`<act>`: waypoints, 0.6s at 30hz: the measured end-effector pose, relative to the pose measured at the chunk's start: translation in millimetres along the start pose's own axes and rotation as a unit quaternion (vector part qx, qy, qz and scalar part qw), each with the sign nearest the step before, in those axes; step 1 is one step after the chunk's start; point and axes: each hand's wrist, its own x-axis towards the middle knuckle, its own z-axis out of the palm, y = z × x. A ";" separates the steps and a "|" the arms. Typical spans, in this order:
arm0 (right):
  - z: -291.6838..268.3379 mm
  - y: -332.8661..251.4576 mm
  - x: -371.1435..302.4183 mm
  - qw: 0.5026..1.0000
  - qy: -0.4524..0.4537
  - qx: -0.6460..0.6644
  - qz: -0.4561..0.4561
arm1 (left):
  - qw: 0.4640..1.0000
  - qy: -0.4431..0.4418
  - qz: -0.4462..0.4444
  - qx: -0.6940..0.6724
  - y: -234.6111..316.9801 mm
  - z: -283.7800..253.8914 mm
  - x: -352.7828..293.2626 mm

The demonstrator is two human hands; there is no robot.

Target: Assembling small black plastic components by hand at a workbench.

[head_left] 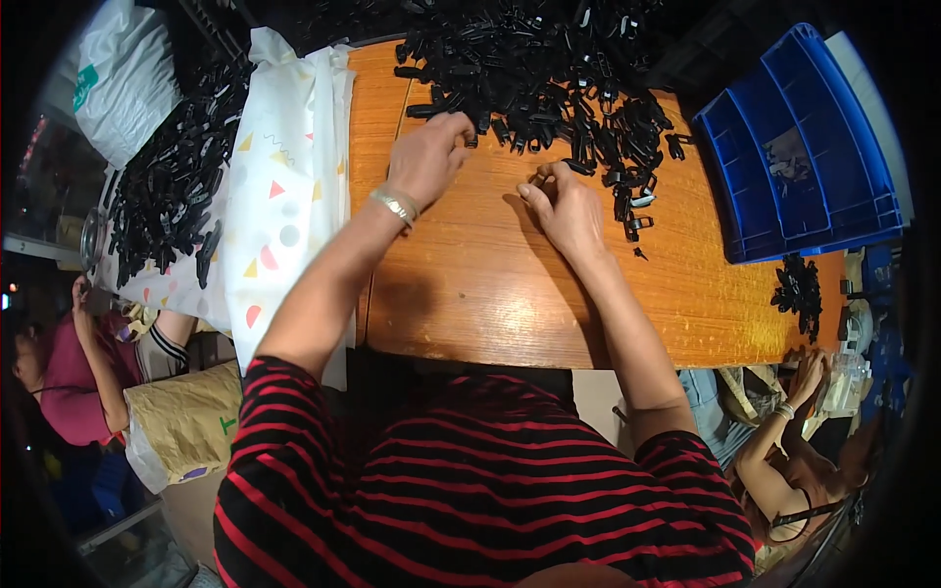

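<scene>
A person's left hand reached into the heap of black plastic clips at the frame's top centre, fingers curled at its edge; the right hand, just below the heap, apparently pinched one clip. The blue crate, upper right, looked nearly empty on the wooden worktop.
</scene>
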 end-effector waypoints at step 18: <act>8.6 -13.5 -22.2 0.995 0.012 0.094 -0.014 | 0.913 -0.059 -0.215 -0.342 9.7 26.5 -30.4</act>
